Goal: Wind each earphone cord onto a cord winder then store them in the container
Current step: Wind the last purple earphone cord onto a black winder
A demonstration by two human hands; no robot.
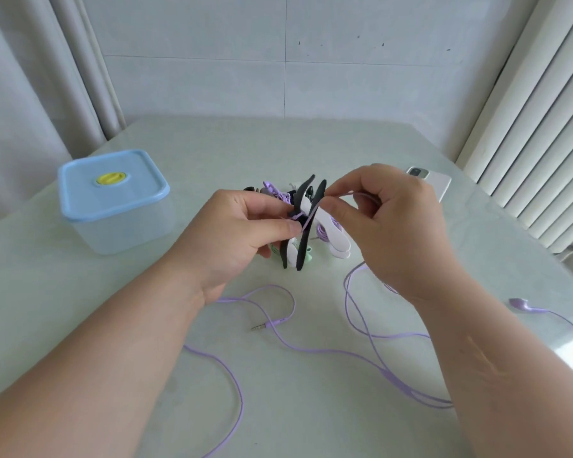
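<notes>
Left hand (245, 233) has its fingers curled round a black cord winder (301, 252) held upright, thumb pinning the purple earphone cord (241, 401) at its middle, and the right hand (387, 223) at its 3 o'clock pinches that same cord between thumb and forefinger, other fingers loosely curled. The rest of the cord trails in loops over the table (311, 147) at 6 o'clock, jack plug (262, 326) lying loose. The lidded container (113, 223) sits well apart at 9 o'clock, a phone (437, 183) at 2 o'clock.
</notes>
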